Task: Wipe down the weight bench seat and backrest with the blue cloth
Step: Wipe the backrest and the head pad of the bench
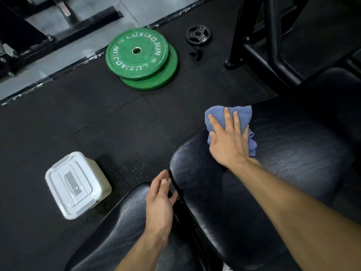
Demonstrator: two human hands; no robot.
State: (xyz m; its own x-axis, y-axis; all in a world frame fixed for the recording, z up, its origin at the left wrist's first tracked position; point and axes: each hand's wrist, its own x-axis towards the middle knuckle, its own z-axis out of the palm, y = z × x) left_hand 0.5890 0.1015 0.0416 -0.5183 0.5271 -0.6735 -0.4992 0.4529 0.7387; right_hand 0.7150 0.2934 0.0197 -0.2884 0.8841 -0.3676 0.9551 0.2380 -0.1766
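Two hands work the bench in the head view, the only view there is. The right hand [228, 137] lies flat and spread on the blue cloth [240, 116], pressing it onto the left edge of the backrest [293, 145] rather than clutching it; the fingers are splayed, not curled. Part of the cloth hangs past that edge, over the floor mat [88, 114]. The left hand [160, 200] is loosely open, its fingertips resting at the gap where the seat [125, 227] meets the near end of the backrest, holding nothing.

The likeliest slip, as I judge it: with only a flat palm pinning the bunched cloth, a stroke towards the left could carry it off the pad and drop it on the floor. A bunched cloth may also skip patches, leaving streaks on the shiny vinyl. The left fingers sit near the hinge gap and could be pinched if the backrest shifts under pressure. On the floor to the left, a white lidded box [78, 184] and, farther off, green weight plates [140, 57] lie where a foot might catch them.
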